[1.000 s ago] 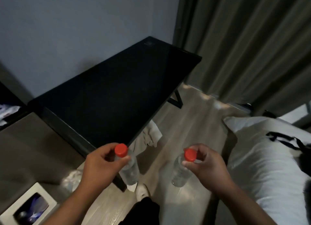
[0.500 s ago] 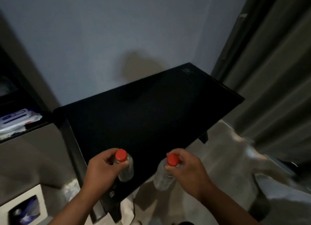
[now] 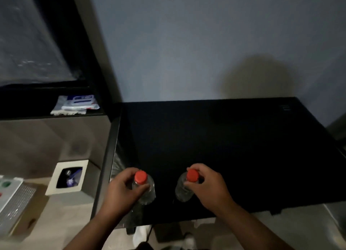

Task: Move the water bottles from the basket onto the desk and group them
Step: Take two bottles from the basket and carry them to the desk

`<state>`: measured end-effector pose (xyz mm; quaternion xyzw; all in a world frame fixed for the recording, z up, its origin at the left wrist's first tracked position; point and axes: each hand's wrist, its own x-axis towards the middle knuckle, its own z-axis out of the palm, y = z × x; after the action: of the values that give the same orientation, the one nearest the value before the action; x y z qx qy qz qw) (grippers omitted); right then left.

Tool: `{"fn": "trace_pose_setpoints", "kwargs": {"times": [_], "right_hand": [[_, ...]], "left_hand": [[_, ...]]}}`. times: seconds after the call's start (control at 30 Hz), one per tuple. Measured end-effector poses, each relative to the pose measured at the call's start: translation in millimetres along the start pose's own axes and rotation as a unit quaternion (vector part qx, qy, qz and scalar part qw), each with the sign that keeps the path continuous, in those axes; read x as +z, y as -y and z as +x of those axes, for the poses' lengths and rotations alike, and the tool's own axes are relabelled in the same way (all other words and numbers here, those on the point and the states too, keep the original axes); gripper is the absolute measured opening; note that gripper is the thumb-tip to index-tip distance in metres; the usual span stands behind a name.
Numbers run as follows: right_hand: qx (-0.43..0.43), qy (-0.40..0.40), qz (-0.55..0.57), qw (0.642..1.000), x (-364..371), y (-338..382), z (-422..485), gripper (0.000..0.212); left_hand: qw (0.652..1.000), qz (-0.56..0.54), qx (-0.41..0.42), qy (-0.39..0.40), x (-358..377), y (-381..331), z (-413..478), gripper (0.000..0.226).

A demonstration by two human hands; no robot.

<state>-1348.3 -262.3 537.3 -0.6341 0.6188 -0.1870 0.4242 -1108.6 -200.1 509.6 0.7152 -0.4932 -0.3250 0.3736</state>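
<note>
You've carried both in from over the floor to above the glossy black bench (image 3: 224, 137). Your left hand (image 3: 121, 191) grips the left clear red-capped plastic bottle (image 3: 148, 192); your right hand (image 3: 209, 189) grips the right clear red-capped plastic bottle (image 3: 182, 191). They're apart: set down, then group.

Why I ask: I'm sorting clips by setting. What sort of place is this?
Probably a bedroom or hotel room, though I can't be sure: a black desk stands against a bare wall, a small white bin sits beside it, and a shelf holds packets.
</note>
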Motion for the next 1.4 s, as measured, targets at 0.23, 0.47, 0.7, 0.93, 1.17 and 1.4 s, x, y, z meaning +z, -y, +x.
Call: {"fn": "trace_pose_setpoints", "kwargs": {"times": [0.23, 0.47, 0.7, 0.93, 1.17, 1.4], "right_hand": [[-0.036, 0.171, -0.033, 0.984, -3, -40, 30, 0.075], [-0.026, 0.165, -0.001, 0.986, 6, -45, 58, 0.061], [-0.013, 0.085, 0.024, 0.996, -1, -27, 116, 0.061], [-0.012, 0.043, 0.061, 0.997, 0, -20, 151, 0.067], [0.024, 0.119, 0.027, 0.992, -7, -26, 149, 0.07], [0.106, 0.216, -0.068, 0.968, -6, -84, 112, 0.034]], "left_hand": [[0.995, -0.019, -0.093, -0.001, 27, 33, -18, 0.076], [0.991, -0.016, -0.127, -0.051, 55, 33, -5, 0.06], [0.986, -0.094, -0.122, -0.064, 78, 11, 63, 0.059], [0.986, -0.099, -0.118, -0.063, 94, 1, 132, 0.057], [0.978, -0.119, -0.174, 0.002, 97, 18, 130, 0.056], [0.962, -0.036, -0.254, 0.091, 83, 50, 61, 0.022]]}}
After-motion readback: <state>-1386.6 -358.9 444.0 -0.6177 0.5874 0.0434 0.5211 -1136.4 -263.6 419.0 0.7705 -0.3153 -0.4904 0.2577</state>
